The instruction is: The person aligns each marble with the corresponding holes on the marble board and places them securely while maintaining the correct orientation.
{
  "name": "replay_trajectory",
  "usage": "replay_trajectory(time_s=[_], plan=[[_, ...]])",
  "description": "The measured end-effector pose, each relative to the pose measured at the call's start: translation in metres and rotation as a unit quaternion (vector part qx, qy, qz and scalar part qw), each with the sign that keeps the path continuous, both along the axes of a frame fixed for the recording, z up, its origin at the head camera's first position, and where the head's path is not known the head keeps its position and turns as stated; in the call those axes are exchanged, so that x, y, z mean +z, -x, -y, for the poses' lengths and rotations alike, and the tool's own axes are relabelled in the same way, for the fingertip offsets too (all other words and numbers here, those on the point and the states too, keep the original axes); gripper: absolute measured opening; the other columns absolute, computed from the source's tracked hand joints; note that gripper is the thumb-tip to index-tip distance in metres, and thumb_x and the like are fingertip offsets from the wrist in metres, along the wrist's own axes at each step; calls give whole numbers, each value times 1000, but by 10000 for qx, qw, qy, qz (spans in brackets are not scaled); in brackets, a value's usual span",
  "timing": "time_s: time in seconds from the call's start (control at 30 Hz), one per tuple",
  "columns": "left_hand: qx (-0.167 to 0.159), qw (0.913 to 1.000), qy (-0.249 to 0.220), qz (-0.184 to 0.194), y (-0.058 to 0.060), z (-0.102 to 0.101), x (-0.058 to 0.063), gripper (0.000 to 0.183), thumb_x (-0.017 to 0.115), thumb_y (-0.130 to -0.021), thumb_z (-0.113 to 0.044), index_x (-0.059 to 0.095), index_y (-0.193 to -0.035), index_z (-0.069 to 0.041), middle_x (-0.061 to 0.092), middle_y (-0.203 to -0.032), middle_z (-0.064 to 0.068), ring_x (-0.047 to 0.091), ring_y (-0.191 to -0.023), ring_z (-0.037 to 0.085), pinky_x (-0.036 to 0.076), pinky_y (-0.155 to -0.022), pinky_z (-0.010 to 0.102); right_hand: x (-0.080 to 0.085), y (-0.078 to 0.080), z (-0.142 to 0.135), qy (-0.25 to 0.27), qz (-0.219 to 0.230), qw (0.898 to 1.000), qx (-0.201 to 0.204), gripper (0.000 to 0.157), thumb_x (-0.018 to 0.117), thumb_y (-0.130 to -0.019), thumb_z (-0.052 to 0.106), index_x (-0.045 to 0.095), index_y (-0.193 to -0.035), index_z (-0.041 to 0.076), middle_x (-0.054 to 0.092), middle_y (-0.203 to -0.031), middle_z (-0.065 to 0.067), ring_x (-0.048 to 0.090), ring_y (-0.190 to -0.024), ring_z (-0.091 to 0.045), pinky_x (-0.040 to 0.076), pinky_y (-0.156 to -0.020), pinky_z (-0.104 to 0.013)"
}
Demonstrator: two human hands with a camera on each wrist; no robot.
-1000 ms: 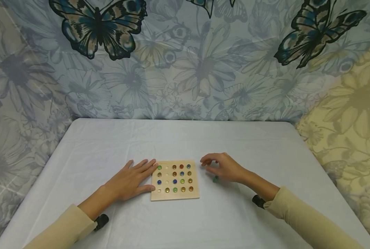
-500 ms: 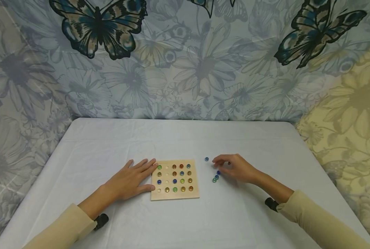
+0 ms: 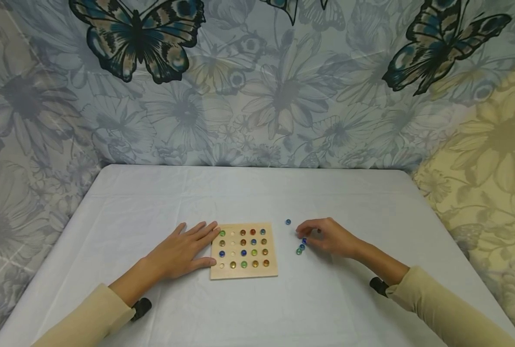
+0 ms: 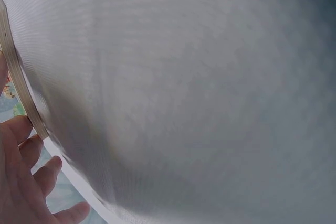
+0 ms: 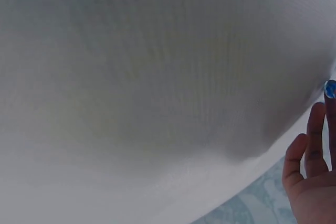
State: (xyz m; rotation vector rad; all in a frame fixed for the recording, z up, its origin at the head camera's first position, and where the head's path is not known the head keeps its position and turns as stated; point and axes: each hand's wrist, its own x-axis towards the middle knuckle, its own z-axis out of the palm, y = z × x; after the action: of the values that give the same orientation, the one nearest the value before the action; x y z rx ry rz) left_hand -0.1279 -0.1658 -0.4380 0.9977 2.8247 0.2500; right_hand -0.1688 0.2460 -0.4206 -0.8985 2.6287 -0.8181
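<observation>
A light wooden board [image 3: 244, 273] with rows of coloured glass marbles lies flat; a few of its hollows hold no marble. My left hand [image 3: 181, 253] rests at the board's left edge, fingers spread, thumb and a fingertip touching it. In the left wrist view the board's edge [image 4: 20, 80] shows beside the fingers. To the right of the board, my right hand [image 3: 331, 237] bends its index finger and thumb around a blue marble [image 3: 304, 241]. Just below are another blue marble [image 3: 302, 247] and a green marble [image 3: 298, 251]. The blue marble [image 5: 329, 88] shows at a fingertip in the right wrist view.
A loose blue marble [image 3: 288, 222] lies near the board's upper right corner. White cloth covers the table [image 3: 248, 193]. Behind it hangs a floral fabric [image 3: 283, 96] with butterflies. Each wrist wears a dark camera, such as the left camera [image 3: 142, 308].
My right hand has moved right, uncovering several loose marbles, then its index finger and thumb have lowered to one blue marble. My left hand and the board stay in place.
</observation>
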Motion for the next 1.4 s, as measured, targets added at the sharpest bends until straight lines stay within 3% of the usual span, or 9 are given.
replay_trajectory(time_s=[0.27, 0.67, 1.4], plan=[[4, 10000, 6, 47, -1, -1, 1, 77, 46, -99, -61, 30, -158, -14, 27, -163, 5, 27, -148, 31, 22, -112, 67, -5, -1, -2, 106, -236, 9996, 131, 29, 72, -86, -5, 71, -112, 6, 74, -102, 5, 67, -98, -13, 53, -83, -37], [37, 9999, 65, 109, -1, -2, 2, 77, 46, -99, -61, 30, -158, -15, 27, -163, 5, 26, -148, 30, 21, -112, 67, -3, 2, 7, 29, -231, 9996, 141, 28, 72, -87, -3, 71, -113, 8, 73, -103, 7, 67, -98, -12, 54, -85, -39], [67, 9999, 67, 74, -1, -2, 2, 77, 46, -99, -62, 30, -158, -15, 26, -163, 4, 27, -148, 30, 21, -113, 67, 4, 3, 51, 386, -262, 9978, 468, 30, 73, -88, 0, 69, -117, 5, 73, -105, 3, 66, -99, -11, 54, -88, -41]])
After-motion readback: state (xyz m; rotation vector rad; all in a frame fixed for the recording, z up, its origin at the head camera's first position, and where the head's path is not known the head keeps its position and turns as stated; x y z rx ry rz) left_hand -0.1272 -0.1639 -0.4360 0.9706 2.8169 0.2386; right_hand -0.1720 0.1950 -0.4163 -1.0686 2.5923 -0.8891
